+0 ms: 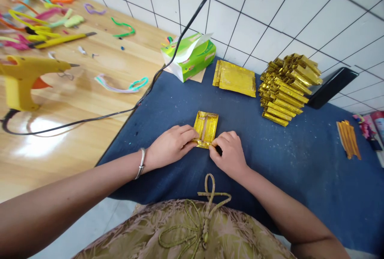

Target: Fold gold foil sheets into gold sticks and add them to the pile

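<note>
the left hand (171, 147) and right hand (230, 156) pinch a folded gold foil paper (211, 125).
head view: it sits mid-frame on a dark blue cloth (285, 163). left fingers squeeze its bottom left corner, right fingers its bottom right. folded gold strips (286, 95) are piled at upper right; a yellow glue gun (19, 87) lies at far left.

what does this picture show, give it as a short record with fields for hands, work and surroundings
left hand: pinches left end of near edge of folded gold foil-like piece
right hand: pinches that edge's right end
work surface: dark blue cloth
back: green-and-white cardboard box, flat gold rectangular stack
back right: pile of narrow folded gold pieces
left side: yellow plastic glue gun on light wooden tabletop
</note>
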Motion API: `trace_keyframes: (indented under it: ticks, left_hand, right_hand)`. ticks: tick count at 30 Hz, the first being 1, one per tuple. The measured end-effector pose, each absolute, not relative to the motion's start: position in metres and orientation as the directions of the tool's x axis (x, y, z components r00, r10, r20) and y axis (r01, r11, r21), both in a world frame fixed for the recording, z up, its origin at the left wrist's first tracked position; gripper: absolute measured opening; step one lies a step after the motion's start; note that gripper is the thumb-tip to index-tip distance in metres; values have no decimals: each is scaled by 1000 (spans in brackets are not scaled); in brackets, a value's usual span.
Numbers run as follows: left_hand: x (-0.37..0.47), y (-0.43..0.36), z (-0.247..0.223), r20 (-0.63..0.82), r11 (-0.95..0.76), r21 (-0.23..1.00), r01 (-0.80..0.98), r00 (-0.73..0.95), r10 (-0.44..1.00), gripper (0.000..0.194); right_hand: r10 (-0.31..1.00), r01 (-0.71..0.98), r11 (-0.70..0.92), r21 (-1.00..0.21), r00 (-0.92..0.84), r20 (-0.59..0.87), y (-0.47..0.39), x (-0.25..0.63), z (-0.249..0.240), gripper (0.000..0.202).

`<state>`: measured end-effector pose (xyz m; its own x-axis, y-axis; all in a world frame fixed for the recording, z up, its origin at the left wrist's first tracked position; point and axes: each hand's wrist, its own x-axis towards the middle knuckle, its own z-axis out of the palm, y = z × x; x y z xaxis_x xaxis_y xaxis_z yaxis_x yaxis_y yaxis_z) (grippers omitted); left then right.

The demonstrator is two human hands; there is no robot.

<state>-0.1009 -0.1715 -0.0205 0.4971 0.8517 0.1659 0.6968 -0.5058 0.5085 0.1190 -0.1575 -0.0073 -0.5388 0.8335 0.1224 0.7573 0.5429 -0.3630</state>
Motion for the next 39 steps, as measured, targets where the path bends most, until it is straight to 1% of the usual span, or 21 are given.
trace_keyframes:
  ticks: [3,5,10,14,19,22,24,26,30,32,34,36,39]
  left_hand:
    - [-101,-172,-20,187,-542,468,698,521,833,16]
    - [-101,-173,-18,206,-583,417,697,552,808,18]
    - [-101,-174,-10,213,-697,218,684,663,718,33]
    - [-100,-175,-8,216,-777,125,616,748,628,27]
    - [-98,-182,-8,253,-796,33,604,766,591,24]
    - [-97,-185,-7,233,-795,32,605,769,595,24]
    - [-97,-185,-6,229,-795,43,606,768,598,23]
    - [-97,-185,-6,225,-794,48,606,768,600,23]
    - [-98,-185,-6,200,-790,62,610,768,609,24]
    - [-98,-185,-7,195,-788,74,611,766,612,25]
    - [-99,-185,-7,191,-787,84,612,765,615,25]
    - [-100,-185,-8,186,-787,87,611,766,615,26]
    - [-101,-184,-8,197,-795,68,603,773,603,27]
  right_hand:
    - [839,768,536,-350,-531,119,-157,119,-7,13]
    - [845,779,528,-339,-522,116,-157,119,-7,15]
    - [852,796,514,-319,-516,86,-158,119,-5,15]
    - [863,803,493,-333,-499,76,-157,121,-7,12]
    - [873,785,472,-401,-481,85,-156,127,-11,11]
    - [877,780,463,-421,-471,93,-157,129,-12,14]
    - [868,773,484,-409,-485,111,-159,130,-12,13]
    - [834,754,545,-368,-532,146,-163,132,-11,12]
    - [702,665,712,-227,-677,220,-171,137,-7,25]
    - [639,614,769,-177,-745,190,-174,142,-4,30]
    - [611,592,791,-155,-778,147,-175,147,-1,34]
    - [609,591,791,-155,-784,121,-175,151,0,36]
    - [628,605,774,-187,-772,99,-178,152,3,37]
